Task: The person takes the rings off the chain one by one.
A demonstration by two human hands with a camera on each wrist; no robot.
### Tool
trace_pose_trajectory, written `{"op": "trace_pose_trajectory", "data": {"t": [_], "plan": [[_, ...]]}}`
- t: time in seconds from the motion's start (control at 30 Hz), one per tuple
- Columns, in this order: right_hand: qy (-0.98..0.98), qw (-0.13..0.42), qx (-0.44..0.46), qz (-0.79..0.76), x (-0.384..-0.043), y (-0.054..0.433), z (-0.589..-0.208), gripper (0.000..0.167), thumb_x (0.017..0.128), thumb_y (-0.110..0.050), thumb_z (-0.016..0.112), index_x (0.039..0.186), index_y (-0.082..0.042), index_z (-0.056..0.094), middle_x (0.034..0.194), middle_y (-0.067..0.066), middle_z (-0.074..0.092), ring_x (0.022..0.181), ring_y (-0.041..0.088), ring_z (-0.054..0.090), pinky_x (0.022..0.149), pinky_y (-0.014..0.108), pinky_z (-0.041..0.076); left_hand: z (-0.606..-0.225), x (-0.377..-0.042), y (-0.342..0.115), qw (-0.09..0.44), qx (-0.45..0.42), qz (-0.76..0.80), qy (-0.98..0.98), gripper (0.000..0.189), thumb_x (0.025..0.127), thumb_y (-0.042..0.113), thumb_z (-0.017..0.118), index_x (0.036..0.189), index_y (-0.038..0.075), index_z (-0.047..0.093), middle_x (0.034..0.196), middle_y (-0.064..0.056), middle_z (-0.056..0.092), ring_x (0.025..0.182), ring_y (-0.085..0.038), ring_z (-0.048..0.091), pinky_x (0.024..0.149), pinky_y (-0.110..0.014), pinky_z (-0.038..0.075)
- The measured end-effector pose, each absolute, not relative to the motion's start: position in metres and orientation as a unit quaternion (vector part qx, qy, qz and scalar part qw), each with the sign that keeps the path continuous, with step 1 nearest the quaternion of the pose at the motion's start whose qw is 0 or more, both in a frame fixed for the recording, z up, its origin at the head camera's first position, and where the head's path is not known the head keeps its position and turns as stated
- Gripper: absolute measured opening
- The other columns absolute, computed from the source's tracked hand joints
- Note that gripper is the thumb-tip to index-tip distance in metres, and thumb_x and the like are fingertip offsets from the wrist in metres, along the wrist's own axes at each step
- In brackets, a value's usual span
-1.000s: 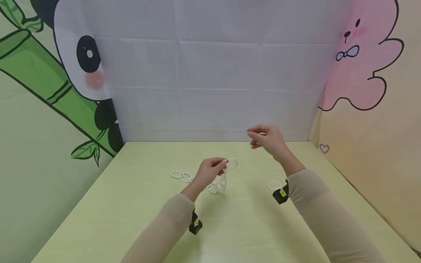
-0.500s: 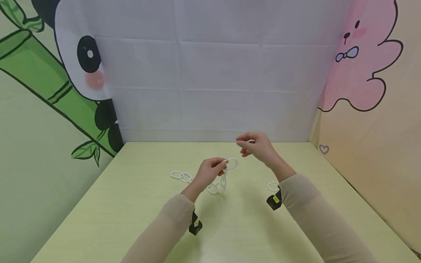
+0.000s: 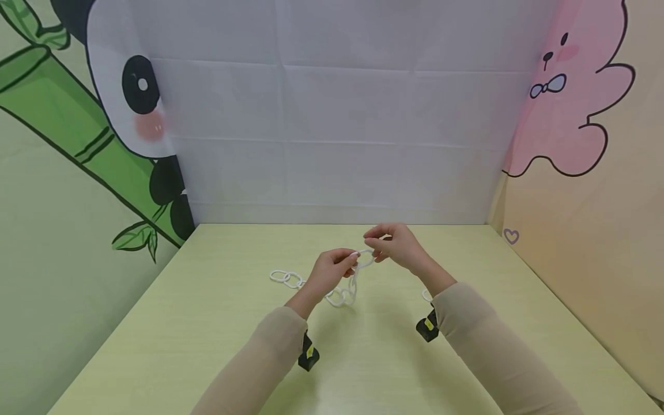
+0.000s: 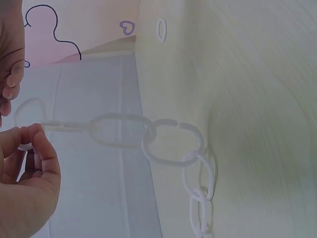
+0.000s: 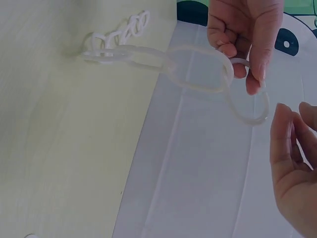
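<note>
My left hand (image 3: 332, 270) pinches the end link (image 5: 253, 121) of a white plastic chain (image 5: 143, 49) between thumb and fingertips. From there the chain hangs down, and its far part lies on the table. The held link points right, toward my right hand (image 3: 396, 248). That hand is just beyond the link with fingers bent and nothing between them. In the right wrist view a small gap separates its fingertips (image 5: 282, 111) from the link. A single loose white link (image 4: 165, 29) lies on the table, partly hidden by my right sleeve in the head view.
The pale yellow-green table (image 3: 181, 323) runs back to a white cloth (image 3: 342, 173). Side walls carry a painted panda (image 3: 109, 75) and a pink bear (image 3: 565, 127). Small black cameras (image 3: 308, 357) hang under both wrists.
My right hand has come left and down, from well away to right beside the held link. My left hand and the chain have stayed in place.
</note>
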State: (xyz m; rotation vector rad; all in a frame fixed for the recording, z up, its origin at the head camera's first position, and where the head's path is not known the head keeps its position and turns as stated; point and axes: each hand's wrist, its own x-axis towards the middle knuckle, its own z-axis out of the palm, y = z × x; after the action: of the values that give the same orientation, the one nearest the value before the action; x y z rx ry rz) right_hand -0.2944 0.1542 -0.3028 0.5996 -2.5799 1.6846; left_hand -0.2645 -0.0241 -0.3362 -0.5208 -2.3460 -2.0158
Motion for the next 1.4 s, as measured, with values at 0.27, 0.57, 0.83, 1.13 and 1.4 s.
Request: {"op": "trace_pose_trajectory", "data": {"t": [0.27,0.57,0.83,1.13,1.4], "plan": [[-0.828,-0.007,0.173,0.534,-0.296,0.155,-0.313,0.021,0.089,-0.009,0.062,0.104,0.005,0.064,0.087,0.011,0.062,0.067,0.024,0.059,0.063,0.035,0.054,-0.337,-0.265,-0.024,0.008,-0.163,-0.643,-0.748,0.022,0.093,0.007,0.054,0.105,-0.01,0.062,0.089,-0.022,0.061,0.07,-0.015,0.056,0.068,-0.027,0.049],[-0.83,-0.017,0.166,0.532,-0.297,0.156,-0.319,0.021,0.089,-0.009,0.062,0.104,0.005,0.063,0.085,0.011,0.061,0.07,0.029,0.059,0.064,0.036,0.053,-0.336,-0.264,-0.023,0.004,-0.157,-0.649,-0.744,0.022,0.093,0.007,0.054,0.105,-0.01,0.062,0.089,-0.021,0.061,0.07,-0.014,0.056,0.069,-0.027,0.05],[-0.831,-0.023,0.17,0.53,-0.301,0.156,-0.326,0.024,0.088,-0.01,0.063,0.106,0.007,0.062,0.085,0.012,0.061,0.076,0.037,0.059,0.064,0.036,0.054,-0.337,-0.265,-0.022,0.005,-0.161,-0.653,-0.741,0.023,0.093,0.007,0.055,0.105,-0.011,0.061,0.087,-0.019,0.062,0.069,-0.013,0.056,0.068,-0.026,0.049],[-0.833,-0.021,0.178,0.523,-0.298,0.157,-0.329,0.019,0.088,-0.011,0.063,0.1,0.004,0.065,0.081,0.01,0.06,0.069,0.029,0.059,0.066,0.039,0.053,-0.339,-0.267,-0.022,0.005,-0.162,-0.651,-0.742,0.022,0.093,0.007,0.054,0.104,-0.011,0.061,0.086,-0.017,0.062,0.068,-0.013,0.056,0.067,-0.025,0.05],[-0.834,-0.022,0.192,0.517,-0.298,0.158,-0.328,0.017,0.089,-0.01,0.062,0.097,0.005,0.065,0.079,0.015,0.06,0.064,0.019,0.057,0.065,0.038,0.053,-0.363,-0.29,-0.022,0.005,-0.164,-0.651,-0.741,0.025,0.093,0.013,0.057,0.106,-0.007,0.063,0.087,-0.014,0.063,0.069,-0.012,0.057,0.067,-0.026,0.05]]}}
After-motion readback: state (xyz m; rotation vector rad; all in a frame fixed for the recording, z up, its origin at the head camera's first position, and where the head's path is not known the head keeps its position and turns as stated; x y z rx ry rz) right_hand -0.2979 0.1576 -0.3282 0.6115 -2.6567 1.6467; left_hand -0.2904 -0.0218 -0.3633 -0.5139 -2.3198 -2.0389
